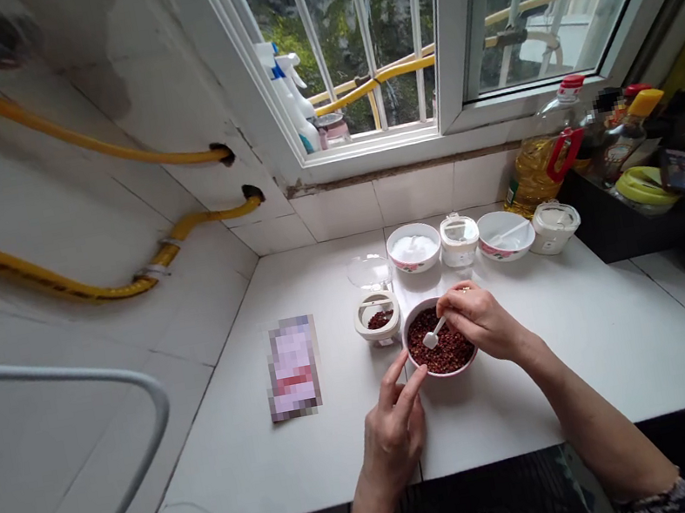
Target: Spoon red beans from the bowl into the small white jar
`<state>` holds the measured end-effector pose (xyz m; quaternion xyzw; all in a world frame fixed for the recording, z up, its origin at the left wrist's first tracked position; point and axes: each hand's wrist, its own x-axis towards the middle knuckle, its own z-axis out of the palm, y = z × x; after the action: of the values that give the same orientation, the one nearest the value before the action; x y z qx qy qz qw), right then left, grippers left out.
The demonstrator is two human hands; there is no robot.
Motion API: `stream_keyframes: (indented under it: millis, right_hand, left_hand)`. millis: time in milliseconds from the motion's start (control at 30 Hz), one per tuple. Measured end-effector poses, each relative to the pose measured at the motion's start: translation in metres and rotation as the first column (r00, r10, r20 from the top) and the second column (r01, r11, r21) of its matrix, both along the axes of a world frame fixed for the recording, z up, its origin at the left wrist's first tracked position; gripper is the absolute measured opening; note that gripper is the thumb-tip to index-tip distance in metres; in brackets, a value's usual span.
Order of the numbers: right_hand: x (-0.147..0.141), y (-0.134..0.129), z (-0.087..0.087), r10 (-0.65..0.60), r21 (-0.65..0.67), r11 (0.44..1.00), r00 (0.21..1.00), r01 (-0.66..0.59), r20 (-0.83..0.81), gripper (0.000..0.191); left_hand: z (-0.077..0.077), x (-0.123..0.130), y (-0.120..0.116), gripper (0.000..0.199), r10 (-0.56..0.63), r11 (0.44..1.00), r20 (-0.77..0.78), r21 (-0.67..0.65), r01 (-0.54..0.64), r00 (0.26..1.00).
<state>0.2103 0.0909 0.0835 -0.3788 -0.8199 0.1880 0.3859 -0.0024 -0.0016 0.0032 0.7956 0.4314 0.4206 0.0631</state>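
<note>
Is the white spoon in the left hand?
No, the right hand holds the white spoon, while the left hand touches the rim of the bowl of dark red grains.

The near bowl [446, 374] is showing a pale pink rim around dark reddish-brown grains [452, 354], and the spoon [431, 340] above them is standing out white. From there, at ten o'clock, a cream box [383, 337] is displaying similar reddish-brown contents [380, 320]. At twelve, a white bowl [416, 265] is wearing pink flowers. At nine, a pixelated packet [291, 358] is showing lilac with a red band. Toward half past one, an oil bottle [533, 174] is gleaming golden beneath a red cap [571, 83]. The table [253, 467] is looking white.
</note>
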Motion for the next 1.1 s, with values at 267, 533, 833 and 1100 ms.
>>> stream_keyframes:
  millis: [267,533,833,1100]
  right_hand:
    - [0.001,0.004,-0.006,-0.104,-0.222,0.972,0.99,0.08,-0.098,0.021]
    - [-0.004,0.005,-0.01,-0.051,-0.272,0.962,0.991,0.016,-0.121,0.019]
    - [-0.006,0.007,-0.009,-0.172,-0.535,0.844,0.926,-0.038,-0.336,0.012]
    - [-0.003,0.01,-0.008,-0.257,-0.621,0.781,0.869,-0.071,-0.424,0.013]
  left_hand:
    - [0.001,0.0,0.0,0.049,0.015,1.0,-0.027,0.011,-0.015,1.0]
    - [0.001,0.001,-0.001,0.049,0.012,1.0,-0.023,0.008,-0.012,1.0]
    - [0.001,0.001,0.0,0.052,-0.02,1.0,0.007,0.002,0.02,1.0]
    - [-0.002,0.001,0.0,0.055,-0.012,1.0,0.001,-0.028,0.012,1.0]
